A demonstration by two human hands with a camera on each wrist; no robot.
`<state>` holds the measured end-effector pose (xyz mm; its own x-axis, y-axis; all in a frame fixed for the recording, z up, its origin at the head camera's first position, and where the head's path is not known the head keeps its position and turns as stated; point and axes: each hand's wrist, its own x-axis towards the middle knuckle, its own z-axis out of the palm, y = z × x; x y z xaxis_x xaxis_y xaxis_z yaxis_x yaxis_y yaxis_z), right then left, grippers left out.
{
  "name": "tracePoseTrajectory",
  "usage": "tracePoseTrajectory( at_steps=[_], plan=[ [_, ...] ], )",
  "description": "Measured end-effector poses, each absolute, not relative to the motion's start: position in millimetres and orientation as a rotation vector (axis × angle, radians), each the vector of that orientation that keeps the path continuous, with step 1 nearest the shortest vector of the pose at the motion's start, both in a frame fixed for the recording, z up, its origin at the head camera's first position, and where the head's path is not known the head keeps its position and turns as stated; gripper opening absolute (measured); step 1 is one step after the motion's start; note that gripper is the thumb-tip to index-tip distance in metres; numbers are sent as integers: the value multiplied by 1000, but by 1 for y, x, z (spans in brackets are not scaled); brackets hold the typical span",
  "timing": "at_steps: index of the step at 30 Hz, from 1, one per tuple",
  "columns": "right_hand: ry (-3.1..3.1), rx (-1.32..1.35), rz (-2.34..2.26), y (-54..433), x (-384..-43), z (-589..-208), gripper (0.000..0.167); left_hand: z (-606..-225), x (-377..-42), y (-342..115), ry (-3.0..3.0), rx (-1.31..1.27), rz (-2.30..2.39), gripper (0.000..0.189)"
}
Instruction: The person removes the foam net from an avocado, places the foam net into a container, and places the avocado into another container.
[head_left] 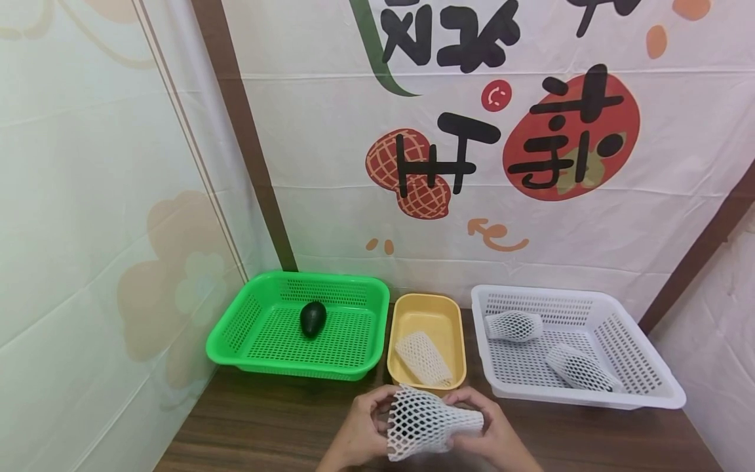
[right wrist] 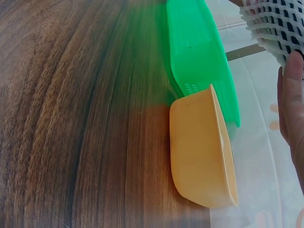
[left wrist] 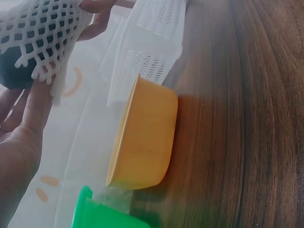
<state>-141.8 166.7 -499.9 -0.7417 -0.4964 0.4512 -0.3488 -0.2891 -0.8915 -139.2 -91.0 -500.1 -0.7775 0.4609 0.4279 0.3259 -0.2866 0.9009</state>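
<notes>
Between both hands is a white foam net sleeve [head_left: 417,419], wide and flared at its left end and narrow at its right. Inside it sits a dark avocado [left wrist: 14,69], its end showing at the sleeve's wide opening in the left wrist view. My left hand [head_left: 361,427] holds the avocado at that wide end, fingers curled under it. With thumb and fingers, my right hand [head_left: 492,432] grips the narrow end of the sleeve. Another dark avocado [head_left: 313,319] lies bare in the green basket [head_left: 236,357].
A yellow bin [head_left: 396,328] with a flattened foam net [head_left: 423,358] stands just beyond the hands. At the right, a white basket [head_left: 637,401] holds two net-wrapped items [head_left: 514,326]. The baskets line the back of the wooden table [head_left: 259,419], before a printed cloth [head_left: 330,216].
</notes>
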Motion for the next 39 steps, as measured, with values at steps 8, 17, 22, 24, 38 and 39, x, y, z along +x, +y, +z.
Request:
tracePoseTrajectory(
  at_steps=[8,17,22,24,38,39],
  plan=[
    [1973,-1025,-2241,169,-142,-494,30,-498,-139,-98,1890,933,2223,64],
    [2214,-817,-2209,179,-142,-492,25,-492,-139,-106,1995,920,2197,59],
    [2200,-842,-2218,182,-144,-497,26,-492,-139,-106,1960,866,2210,58],
    [2158,-881,-2237,183,-143,-496,28,-492,-139,-107,1944,861,2220,57],
    [1903,-1041,-2407,184,-143,-492,38,-494,-139,-115,1936,814,2234,55],
    [1909,-1048,-2420,184,-144,-492,37,-494,-139,-116,1932,807,2233,55]
  ],
)
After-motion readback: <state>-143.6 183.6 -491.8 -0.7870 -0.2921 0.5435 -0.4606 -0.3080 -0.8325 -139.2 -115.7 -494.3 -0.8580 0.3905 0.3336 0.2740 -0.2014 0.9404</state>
